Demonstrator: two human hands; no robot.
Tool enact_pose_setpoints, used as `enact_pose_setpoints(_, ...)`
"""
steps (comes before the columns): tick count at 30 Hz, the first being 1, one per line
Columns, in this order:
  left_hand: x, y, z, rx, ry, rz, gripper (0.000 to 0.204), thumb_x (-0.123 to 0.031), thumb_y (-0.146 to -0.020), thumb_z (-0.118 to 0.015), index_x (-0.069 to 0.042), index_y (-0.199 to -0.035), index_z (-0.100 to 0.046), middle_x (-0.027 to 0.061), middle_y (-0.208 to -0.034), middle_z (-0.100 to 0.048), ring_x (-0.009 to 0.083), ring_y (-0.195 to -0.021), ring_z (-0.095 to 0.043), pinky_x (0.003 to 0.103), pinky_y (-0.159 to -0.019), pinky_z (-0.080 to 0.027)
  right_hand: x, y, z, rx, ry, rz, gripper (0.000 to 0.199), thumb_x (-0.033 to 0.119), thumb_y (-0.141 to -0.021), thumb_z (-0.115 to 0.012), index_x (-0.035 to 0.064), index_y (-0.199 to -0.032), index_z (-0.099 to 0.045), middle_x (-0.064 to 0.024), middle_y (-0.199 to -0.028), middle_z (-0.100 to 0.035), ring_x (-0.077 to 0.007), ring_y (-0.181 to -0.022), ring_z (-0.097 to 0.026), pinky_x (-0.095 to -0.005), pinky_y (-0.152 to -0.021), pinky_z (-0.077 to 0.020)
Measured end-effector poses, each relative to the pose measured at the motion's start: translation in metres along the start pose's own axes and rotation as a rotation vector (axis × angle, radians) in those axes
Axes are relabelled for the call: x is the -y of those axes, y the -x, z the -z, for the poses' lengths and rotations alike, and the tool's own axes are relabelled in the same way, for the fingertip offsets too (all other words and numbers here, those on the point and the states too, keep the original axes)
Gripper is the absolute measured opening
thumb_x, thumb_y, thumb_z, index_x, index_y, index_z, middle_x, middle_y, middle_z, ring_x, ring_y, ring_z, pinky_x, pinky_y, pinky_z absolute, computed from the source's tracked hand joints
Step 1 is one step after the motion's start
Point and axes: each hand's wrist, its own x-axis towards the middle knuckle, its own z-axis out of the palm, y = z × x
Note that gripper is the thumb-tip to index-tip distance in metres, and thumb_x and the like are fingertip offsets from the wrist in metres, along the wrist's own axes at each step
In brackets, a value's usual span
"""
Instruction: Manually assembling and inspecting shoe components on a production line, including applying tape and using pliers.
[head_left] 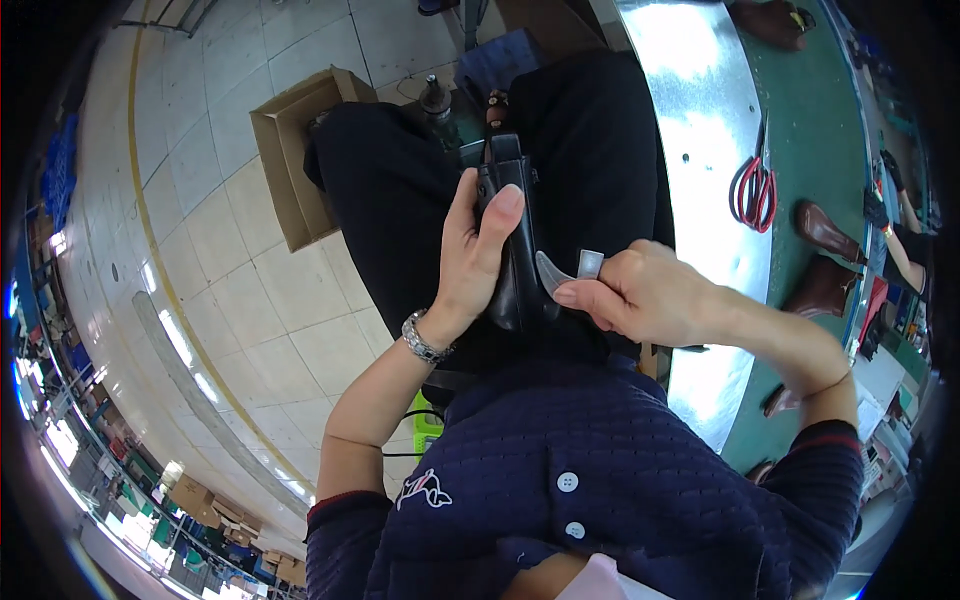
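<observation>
The left hand wraps around a black leather boot resting on the person's lap. The right hand pinches a small curved grey metal tool against the boot's side, beside the bench's shiny metal edge.

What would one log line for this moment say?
left hand: grips black leather shoe on lap | right hand: holds curved grey metal tool against shoe | red-handled scissors: on green belt

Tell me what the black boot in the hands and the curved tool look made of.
Black boot: seemingly smooth leather, with a soft sheen along its upper. Curved grey tool in the right hand: looks like metal or hard plastic; its pale, matte-bright surface leaves that open.
</observation>
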Motion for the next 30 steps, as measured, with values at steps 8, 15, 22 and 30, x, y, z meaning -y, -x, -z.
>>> enact_pose_setpoints(8, -0.001, -0.005, 0.0, 0.045, -0.031, 0.023, 0.046, -0.049, -0.093, -0.058, -0.005, -0.104, -0.052, -0.0012, -0.087, -0.048, 0.0054, -0.077, -0.045, 0.021, -0.07, -0.04, -0.025, -0.007, -0.016, 0.19, -0.82, -0.148, 0.062, 0.052, -0.097, -0.047, 0.0072, -0.054, -0.053, 0.0018, -0.047, -0.048, -0.009, -0.041, -0.05, -0.0216, -0.044, -0.0404)
enact_pose_setpoints(15, 0.004, -0.006, -0.01, -0.006, -0.054, -0.005, 0.048, -0.049, -0.093, -0.056, -0.003, -0.108, -0.053, -0.0001, -0.09, -0.05, 0.0075, -0.08, -0.045, 0.023, -0.073, -0.039, -0.011, -0.01, 0.019, 0.159, -0.161, -0.078, 0.063, 0.046, -0.097, -0.051, 0.0022, -0.052, -0.054, -0.0068, -0.041, -0.047, -0.0205, -0.038, -0.051, -0.0312, -0.042, -0.0405)
enact_pose_setpoints(22, -0.003, -0.022, -0.009, 0.057, 0.031, 0.087, 0.04, -0.045, -0.095, -0.056, -0.006, -0.103, -0.052, -0.0035, -0.087, -0.048, 0.0042, -0.078, -0.044, 0.019, -0.069, -0.039, -0.005, -0.006, 0.021, -0.23, 0.365, 0.067, 0.055, 0.042, -0.095, -0.056, -0.0023, -0.064, -0.065, -0.0165, -0.05, -0.055, -0.034, -0.048, -0.058, -0.0374, -0.047, -0.0453)
enact_pose_setpoints(30, 0.009, -0.018, 0.015, 0.0, 0.023, 0.212, 0.059, -0.054, -0.095, -0.051, -0.003, -0.126, -0.046, 0.0019, -0.109, -0.052, 0.0089, -0.102, -0.048, 0.024, -0.095, -0.037, -0.14, 0.022, -0.037, -0.702, 0.386, -0.558, 0.03, 0.021, -0.098, -0.051, -0.0012, -0.117, -0.06, -0.0214, -0.08, -0.065, -0.0349, -0.069, -0.066, -0.0436, -0.061, -0.0518)
